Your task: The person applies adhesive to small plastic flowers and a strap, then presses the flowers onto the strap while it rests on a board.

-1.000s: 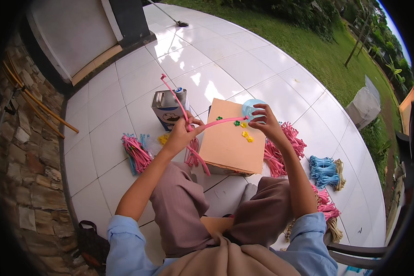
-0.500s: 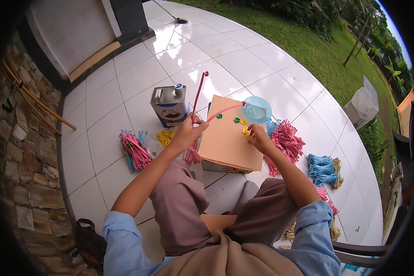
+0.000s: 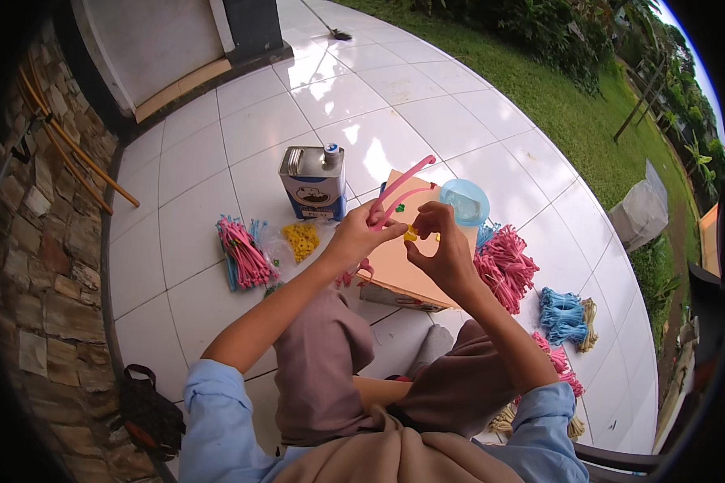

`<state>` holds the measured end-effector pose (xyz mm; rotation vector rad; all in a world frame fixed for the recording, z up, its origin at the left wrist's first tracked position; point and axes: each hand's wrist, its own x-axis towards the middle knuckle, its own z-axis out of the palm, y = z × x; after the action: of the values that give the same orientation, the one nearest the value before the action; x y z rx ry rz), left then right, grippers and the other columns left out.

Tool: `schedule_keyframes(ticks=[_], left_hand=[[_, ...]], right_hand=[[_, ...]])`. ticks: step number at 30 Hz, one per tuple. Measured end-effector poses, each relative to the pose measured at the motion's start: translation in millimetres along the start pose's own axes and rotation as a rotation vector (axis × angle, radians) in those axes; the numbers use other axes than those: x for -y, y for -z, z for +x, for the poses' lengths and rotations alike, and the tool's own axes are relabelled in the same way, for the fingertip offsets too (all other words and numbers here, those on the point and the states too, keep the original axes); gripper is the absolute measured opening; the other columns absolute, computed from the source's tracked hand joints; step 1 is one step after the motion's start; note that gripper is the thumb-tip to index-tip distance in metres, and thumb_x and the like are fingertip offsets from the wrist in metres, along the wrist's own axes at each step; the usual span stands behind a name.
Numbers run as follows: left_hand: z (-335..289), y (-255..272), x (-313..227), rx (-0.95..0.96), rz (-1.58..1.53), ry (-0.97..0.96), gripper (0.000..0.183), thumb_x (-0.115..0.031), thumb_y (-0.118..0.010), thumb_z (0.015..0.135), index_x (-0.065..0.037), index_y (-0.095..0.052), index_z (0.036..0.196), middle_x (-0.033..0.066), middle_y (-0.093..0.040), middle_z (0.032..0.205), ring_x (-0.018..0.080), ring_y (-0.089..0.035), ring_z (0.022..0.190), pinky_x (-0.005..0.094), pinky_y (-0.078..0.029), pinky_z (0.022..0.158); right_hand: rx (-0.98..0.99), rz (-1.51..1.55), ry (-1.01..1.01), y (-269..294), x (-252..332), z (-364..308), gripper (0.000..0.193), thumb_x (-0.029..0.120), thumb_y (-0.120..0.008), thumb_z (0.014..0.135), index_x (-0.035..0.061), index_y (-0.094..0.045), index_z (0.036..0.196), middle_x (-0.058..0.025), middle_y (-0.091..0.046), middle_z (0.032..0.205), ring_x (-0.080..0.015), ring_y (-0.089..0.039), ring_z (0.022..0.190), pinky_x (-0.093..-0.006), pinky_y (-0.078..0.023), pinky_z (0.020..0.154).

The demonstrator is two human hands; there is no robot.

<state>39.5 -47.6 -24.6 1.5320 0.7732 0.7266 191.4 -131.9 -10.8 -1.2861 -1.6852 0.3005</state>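
Observation:
My left hand (image 3: 366, 240) is closed around pink cord-like strips (image 3: 407, 181), whose two free ends reach up over the box; one curves right. Close beside it, my right hand (image 3: 445, 253) pinches a small yellow flower-shaped piece (image 3: 411, 234) between thumb and forefinger. Both hands are above a box with a peach cardboard top (image 3: 395, 270). A green flower piece (image 3: 399, 208) lies on that top, partly hidden by the strips. A pale blue translucent bowl (image 3: 465, 200) sits at the far right corner of the box.
A blue-and-white metal can (image 3: 314, 183) stands left of the box, near a plastic bag of yellow pieces (image 3: 300, 241) and a pink-and-blue bundle (image 3: 246, 253). On the right lie a pink bundle (image 3: 507, 266) and blue bundles (image 3: 562, 315). A dark bag (image 3: 149, 414) rests by the stone wall.
My right hand has lifted off the cardboard with a yellow flower piece and moved toward my left hand. The strips in my left hand have swung closer together, over the box.

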Motion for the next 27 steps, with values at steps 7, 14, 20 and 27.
schedule_keyframes(ticks=[7,14,20,27], left_hand=[[-1.5,4.3,-5.5,0.048,-0.139,0.121,0.041,-0.016,-0.072,0.076,-0.014,-0.031,0.071,-0.0064,-0.038,0.065,0.0025,-0.044,0.060,0.0174,-0.036,0.054],[-3.9,0.7,-15.1,0.102,-0.317,0.100,0.031,-0.008,-0.060,0.083,-0.013,-0.030,0.079,-0.0044,-0.039,0.063,0.0024,-0.032,0.051,0.0172,-0.029,0.046],[-11.1,-9.4,-17.2,0.026,-0.114,-0.114,0.019,-0.005,-0.048,0.088,-0.008,-0.030,0.083,0.0078,-0.059,0.076,0.0051,-0.045,0.060,0.0186,-0.035,0.053],[-19.2,-17.3,-23.2,0.029,0.152,-0.238,0.018,-0.002,-0.049,0.087,-0.004,-0.031,0.085,0.0046,-0.040,0.072,0.0136,-0.063,0.077,0.0241,-0.044,0.063]], right_hand=[[0.040,-0.124,0.305,11.3,1.9,7.0,0.040,-0.002,-0.066,0.069,0.0043,-0.045,0.103,-0.0099,-0.053,0.087,-0.0243,-0.054,0.085,-0.0326,-0.047,0.070],[-0.079,-0.079,0.212,17.1,4.4,5.0,0.029,-0.001,-0.067,0.072,0.0040,-0.049,0.094,-0.0073,-0.056,0.088,-0.0214,-0.056,0.080,-0.0297,-0.046,0.065],[-0.181,0.496,-0.253,40.8,10.9,21.0,0.044,0.001,-0.069,0.074,0.0049,-0.036,0.102,-0.0095,-0.061,0.082,-0.0115,-0.057,0.070,-0.0236,-0.045,0.062],[-0.035,0.685,-0.520,40.5,7.3,20.7,0.042,0.003,-0.068,0.075,0.0058,-0.036,0.102,-0.0119,-0.063,0.084,-0.0127,-0.059,0.076,-0.0228,-0.043,0.063]])
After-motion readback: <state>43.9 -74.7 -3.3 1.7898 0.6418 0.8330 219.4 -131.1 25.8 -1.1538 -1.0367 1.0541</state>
